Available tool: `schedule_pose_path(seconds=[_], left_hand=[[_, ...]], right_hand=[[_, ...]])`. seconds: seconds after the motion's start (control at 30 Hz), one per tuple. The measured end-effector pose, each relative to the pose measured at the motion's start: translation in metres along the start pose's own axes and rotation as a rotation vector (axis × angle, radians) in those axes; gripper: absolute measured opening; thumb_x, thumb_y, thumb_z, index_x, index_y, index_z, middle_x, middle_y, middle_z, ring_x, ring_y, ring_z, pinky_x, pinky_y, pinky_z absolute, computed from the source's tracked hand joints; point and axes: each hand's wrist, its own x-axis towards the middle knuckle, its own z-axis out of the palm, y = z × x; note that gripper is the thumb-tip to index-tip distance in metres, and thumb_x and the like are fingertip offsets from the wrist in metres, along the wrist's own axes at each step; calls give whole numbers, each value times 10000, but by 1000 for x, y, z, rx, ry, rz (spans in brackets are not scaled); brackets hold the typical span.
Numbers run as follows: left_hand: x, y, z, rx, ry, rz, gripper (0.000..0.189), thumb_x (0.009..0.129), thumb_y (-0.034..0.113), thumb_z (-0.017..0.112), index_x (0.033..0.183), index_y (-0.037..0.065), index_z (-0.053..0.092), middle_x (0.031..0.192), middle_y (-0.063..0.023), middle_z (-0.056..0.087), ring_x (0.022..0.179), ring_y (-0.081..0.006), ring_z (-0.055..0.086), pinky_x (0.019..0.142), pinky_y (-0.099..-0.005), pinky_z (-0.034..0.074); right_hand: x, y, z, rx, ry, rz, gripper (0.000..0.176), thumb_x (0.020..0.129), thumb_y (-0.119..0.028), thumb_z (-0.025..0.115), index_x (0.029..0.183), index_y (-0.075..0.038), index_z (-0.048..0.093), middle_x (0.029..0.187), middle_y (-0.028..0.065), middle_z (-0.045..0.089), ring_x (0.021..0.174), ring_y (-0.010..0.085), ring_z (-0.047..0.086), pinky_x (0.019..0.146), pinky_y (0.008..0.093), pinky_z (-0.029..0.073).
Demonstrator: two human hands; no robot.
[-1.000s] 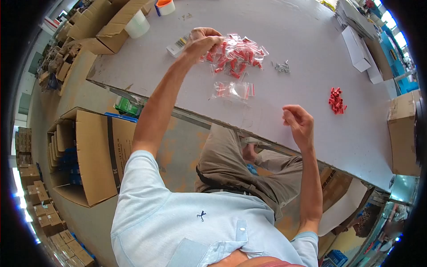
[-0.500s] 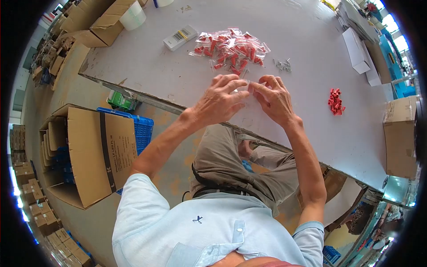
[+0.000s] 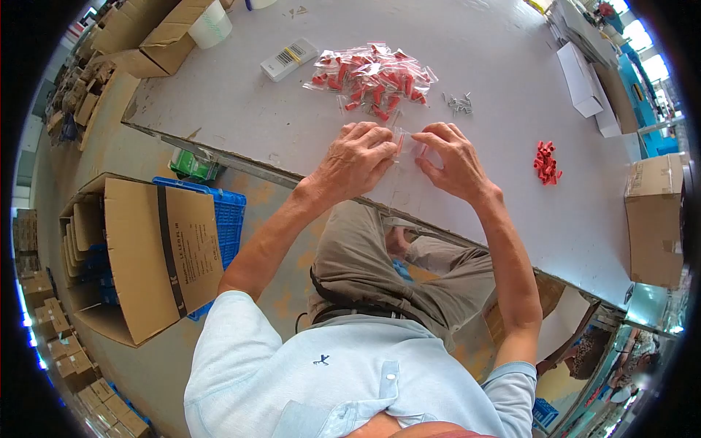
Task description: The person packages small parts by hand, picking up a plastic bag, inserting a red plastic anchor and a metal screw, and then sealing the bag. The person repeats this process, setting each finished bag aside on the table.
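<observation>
My left hand is closed, thumb against fingers, on a small clear zip bag with a red streak along it. The bag stands up just above the tabletop, between my two hands. Close to its right side, my right hand has its thumb and forefinger apart. A pinkish bit shows between them, too small to make out. Beyond my hands lies a heap of filled clear bags with red pieces inside. Loose small screws lie right of the heap. Farther right is a small pile of red plastic pieces.
A white box with a rubber band lies left of the heap. A white roll stands behind it. Cardboard boxes stand at the right. An open carton sits on the floor left of the table edge, near a blue crate.
My right thumb and forefinger have spread and drawn slightly away from the bag. My left hand still grips it. The whole view has shifted slightly.
</observation>
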Motion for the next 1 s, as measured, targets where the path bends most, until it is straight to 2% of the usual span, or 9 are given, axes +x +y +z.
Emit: schedule_pose_path(seconds=[0.27,0.37,0.43,0.53,0.57,0.63,0.77,0.83,1.0], left_hand=[[0,2,1,36,22,-27,197,927,157,741,1106,73,737,1225,-104,694,1228,-320,614,1088,-502,452],[-1,1,3,45,14,-39,205,926,156,742,1113,74,739,1248,-113,690,1251,-322,605,1110,-510,437],[-1,1,4,59,20,-49,212,921,151,744,1118,73,740,1247,-115,689,1246,-325,605,1104,-512,436],[0,1,2,71,26,-37,228,905,148,760,1119,71,738,1248,-119,690,1240,-330,605,1100,-512,434],[0,2,1,69,24,-30,228,905,148,760,1119,71,738,1248,-119,690,1240,-330,605,1100,-512,434],[4,6,-2,162,103,24,233,878,130,787,1099,74,738,1207,-111,695,1190,-323,618,1069,-493,445],[14,33,0,16,263,-4,241,850,101,810,1076,68,735,1129,-99,703,1099,-304,643,987,-454,488],[32,65,13,-253,298,-58,231,838,79,815,1051,60,728,1049,-87,705,1008,-287,657,886,-417,523],[69,118,56,-483,205,-188,218,881,139,816,1067,58,736,994,-77,730,930,-207,672,817,-381,543]], right_hand=[[2,15,-1,18,-168,-57,213,907,-45,730,1114,-96,747,1114,76,678,1071,265,653,933,388,578],[-7,16,4,43,-73,-50,189,912,-43,736,1095,-90,757,1089,73,677,961,253,675,838,391,588],[-13,15,9,290,109,142,150,908,-47,756,1056,-76,761,1046,65,672,808,197,666,701,348,569],[-18,14,17,398,329,318,97,923,-60,769,1019,-64,766,957,51,678,720,129,634,627,284,534],[-20,15,18,396,335,322,97,923,-60,769,1019,-64,766,957,51,678,720,129,634,627,284,534],[-24,18,18,850,405,659,83,956,-101,760,1001,-33,749,888,37,684,709,97,617,632,246,515],[-42,6,9,1221,546,668,118,991,-141,732,1000,-26,709,861,38,697,725,91,643,642,233,539],[-58,-8,2,1430,610,727,129,1001,-157,718,1016,-38,671,879,42,707,747,95,669,666,236,571],[-98,-13,-8,1502,765,717,76,1004,-137,708,1022,-74,670,952,54,721,833,99,686,704,253,600]])
